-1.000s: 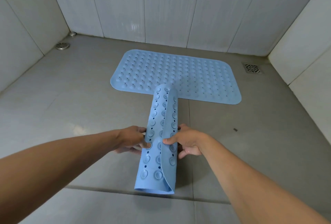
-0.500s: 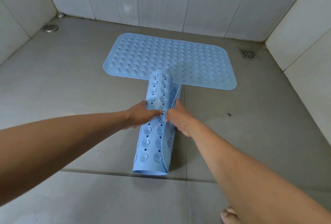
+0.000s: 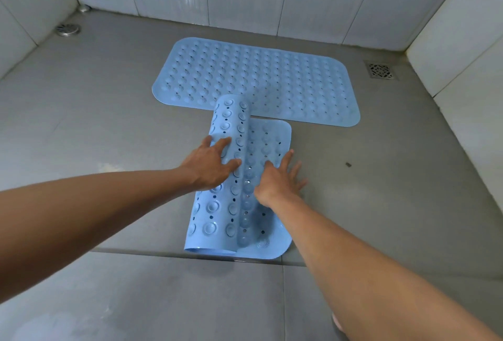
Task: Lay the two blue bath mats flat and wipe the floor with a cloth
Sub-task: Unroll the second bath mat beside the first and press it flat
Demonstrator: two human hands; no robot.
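1. At the far left a round drain (image 3: 67,29) sits in the floor (image 3: 109,128). A small fitting in the corner behind it is too blurred to name.
2. My left hand (image 3: 211,165) is relaxed, fingers spread, and presses on the curled-over flap of the near mat (image 3: 215,229).
3. That mat's long axis runs near to far. Its left part arches over with the suction cups up and hides what lies beneath. Its right strip lies flat.
4. Its far end meets the far mat (image 3: 272,79); I cannot tell whether they overlap. The far mat lies flat, long axis left to right.
5. My right hand (image 3: 280,180), fingers straight and splayed, presses on the near mat's flat right edge and the floor.
6. At the far right is a square drain (image 3: 380,70).
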